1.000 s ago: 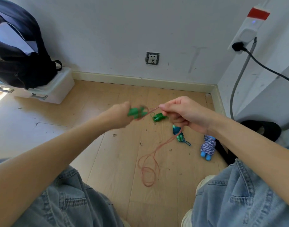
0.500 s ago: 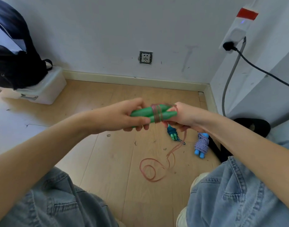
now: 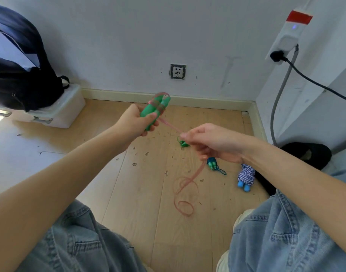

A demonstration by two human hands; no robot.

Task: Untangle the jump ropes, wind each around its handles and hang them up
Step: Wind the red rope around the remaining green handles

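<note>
Left hand (image 3: 136,120) gripping paired green handles (image 3: 155,110), raised above the floor (image 3: 129,183). Right hand (image 3: 213,142) pinching the pink rope (image 3: 184,185), slack looped on open boards between the knees. Two wound ropes (image 3: 245,176) lying near the right wall's skirting (image 3: 255,118).

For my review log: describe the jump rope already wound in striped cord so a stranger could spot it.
Start at the right wall and drop to the wooden floor. The striped bundle lies there, right of the teal bundle. It alone has blue-and-white cord and light blue handle ends.
</note>
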